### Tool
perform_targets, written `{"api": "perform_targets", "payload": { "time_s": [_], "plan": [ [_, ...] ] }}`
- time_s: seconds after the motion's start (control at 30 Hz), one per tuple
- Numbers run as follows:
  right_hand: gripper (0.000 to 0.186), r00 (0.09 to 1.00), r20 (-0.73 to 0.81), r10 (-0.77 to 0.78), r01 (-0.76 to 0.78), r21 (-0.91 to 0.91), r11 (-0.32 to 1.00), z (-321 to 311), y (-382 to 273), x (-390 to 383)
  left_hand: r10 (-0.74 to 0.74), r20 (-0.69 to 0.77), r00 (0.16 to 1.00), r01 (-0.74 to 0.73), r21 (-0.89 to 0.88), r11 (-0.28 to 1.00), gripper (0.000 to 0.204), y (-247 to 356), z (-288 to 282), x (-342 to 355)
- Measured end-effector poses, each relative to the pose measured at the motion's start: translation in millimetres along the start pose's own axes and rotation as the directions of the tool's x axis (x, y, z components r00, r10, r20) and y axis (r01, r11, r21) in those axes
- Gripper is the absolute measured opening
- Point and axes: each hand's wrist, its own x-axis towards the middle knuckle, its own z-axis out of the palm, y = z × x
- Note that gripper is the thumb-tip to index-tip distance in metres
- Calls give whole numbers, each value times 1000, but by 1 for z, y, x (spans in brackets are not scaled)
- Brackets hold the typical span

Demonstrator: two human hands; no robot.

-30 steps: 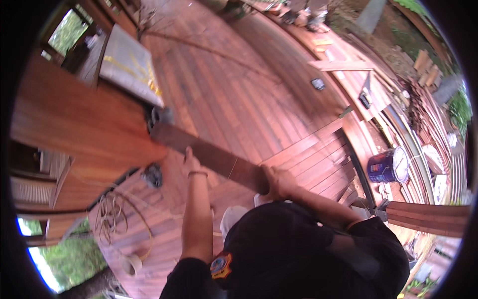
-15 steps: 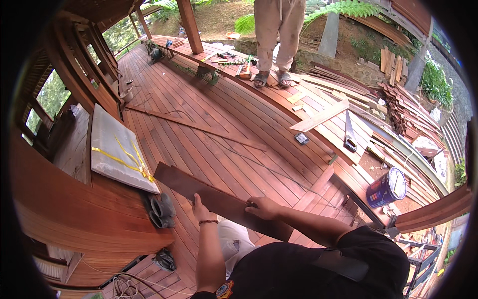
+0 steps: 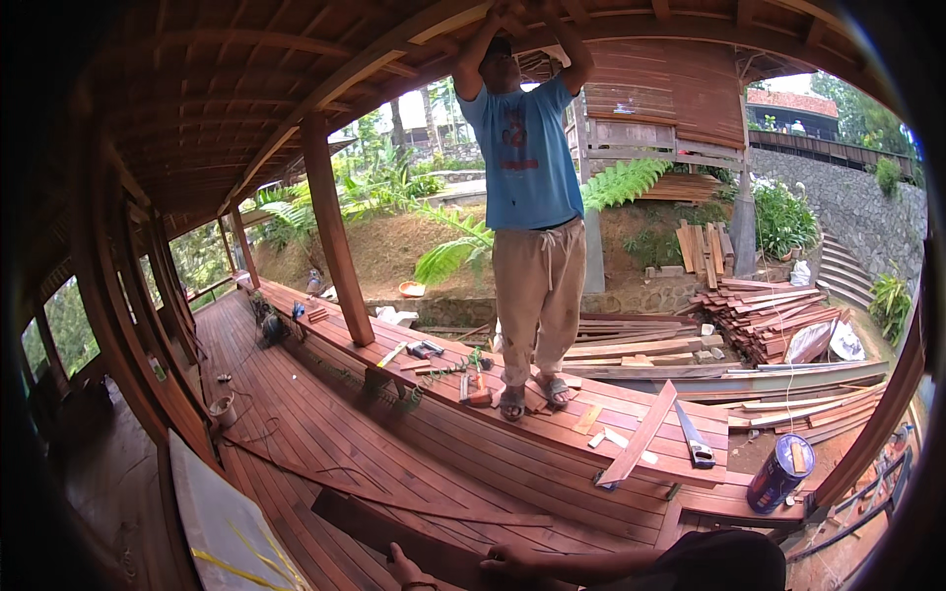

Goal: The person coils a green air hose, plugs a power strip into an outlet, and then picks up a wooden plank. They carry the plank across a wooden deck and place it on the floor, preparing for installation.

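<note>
A dark brown wooden board [image 3: 379,524] lies slantwise across the lower edge of the view, in front of me. My left hand [image 3: 408,569] grips its near edge, thumb up along the face. To the right, my right hand [image 3: 510,561] is closed on the same board, fingers curled over it. The lower part of both hands and the board's right end are cut off or in shadow.
A person in a blue shirt [image 3: 532,158] stands on the long wooden bench [image 3: 532,409], arms raised to the roof beam. A handsaw [image 3: 694,440], a plank [image 3: 641,433] and hand tools lie on the bench. A paint bucket [image 3: 781,475] stands right; a wrapped panel [image 3: 222,512] leans left.
My view has tilted up, bringing the roof and the whole standing person into sight. The board and both hands now sit lower in the picture, still together.
</note>
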Motion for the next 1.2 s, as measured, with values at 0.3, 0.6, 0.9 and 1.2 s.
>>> {"api": "perform_targets", "payload": {
  "time_s": [0.3,0.6,0.9,1.2],
  "plan": [
    [47,981,-163,-108,99,-63,993,-78,-33,200,226,199,954,-214,-84,973,58,61,127,168],
    [39,984,-167,-66,82,92,992,-179,-57,427,80,82,993,-59,-234,971,86,150,287,309],
    [43,992,-118,-53,64,92,994,-242,-74,631,22,20,1000,-19,-136,991,88,201,391,482],
    [46,991,-119,57,-41,134,990,-282,-114,874,-32,94,995,45,-148,988,83,276,496,711]
  ]
}}
